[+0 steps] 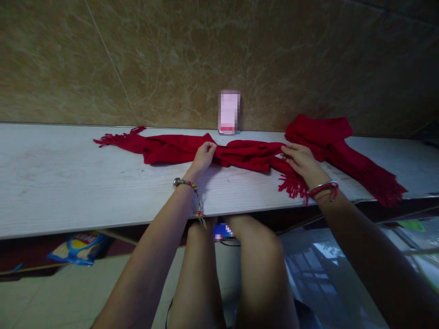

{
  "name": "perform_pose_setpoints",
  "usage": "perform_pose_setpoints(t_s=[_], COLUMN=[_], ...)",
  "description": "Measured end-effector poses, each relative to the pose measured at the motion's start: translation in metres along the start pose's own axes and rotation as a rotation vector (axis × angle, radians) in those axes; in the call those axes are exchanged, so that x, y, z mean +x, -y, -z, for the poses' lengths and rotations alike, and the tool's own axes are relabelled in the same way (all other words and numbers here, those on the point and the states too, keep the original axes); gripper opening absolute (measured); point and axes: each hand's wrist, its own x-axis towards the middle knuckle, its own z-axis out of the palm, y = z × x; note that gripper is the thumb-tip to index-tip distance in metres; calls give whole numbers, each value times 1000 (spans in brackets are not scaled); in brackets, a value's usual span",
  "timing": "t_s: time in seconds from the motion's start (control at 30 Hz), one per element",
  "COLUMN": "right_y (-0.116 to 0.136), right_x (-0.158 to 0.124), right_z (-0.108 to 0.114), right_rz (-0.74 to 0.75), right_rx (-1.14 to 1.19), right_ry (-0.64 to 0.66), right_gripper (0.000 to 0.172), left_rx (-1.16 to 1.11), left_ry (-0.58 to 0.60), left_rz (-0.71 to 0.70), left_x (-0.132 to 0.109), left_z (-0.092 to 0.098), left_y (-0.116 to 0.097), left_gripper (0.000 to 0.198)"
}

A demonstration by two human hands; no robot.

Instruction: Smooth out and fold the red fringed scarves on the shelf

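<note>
A red fringed scarf [171, 148] lies bunched lengthwise along the white wood-grain table [68, 183]. My left hand [205, 155] is closed on the scarf near its middle, thumb and fingers pinched together. Farther right, my right hand [300, 160] pinches the scarf's upper edge between thumb and fingertips. One fringed end points left; another fringe hangs below my right hand. Beyond that hand lies a second heap of red fringed cloth [360, 167], folded at the back and trailing toward the front edge. Whether it joins the scarf is hidden.
A pink box-like object [229, 112], partly blurred out, stands against the brown marbled wall [164, 64]. Under the table sits a blue and yellow snack bag [80, 248] at left. My legs [257, 256] are below the front edge. A shiny surface [329, 274] lies lower right.
</note>
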Motion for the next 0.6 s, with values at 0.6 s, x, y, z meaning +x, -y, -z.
perform_pose_setpoints(t_s=[0.6], right_y=[12], right_x=[92], right_z=[-17], right_rz=[165], right_rx=[89], right_ry=[216], right_gripper=[21], left_rx=[101], left_ry=[-131], left_rz=[-20], left_x=[43], left_z=[55], left_y=[-21], left_gripper=[18])
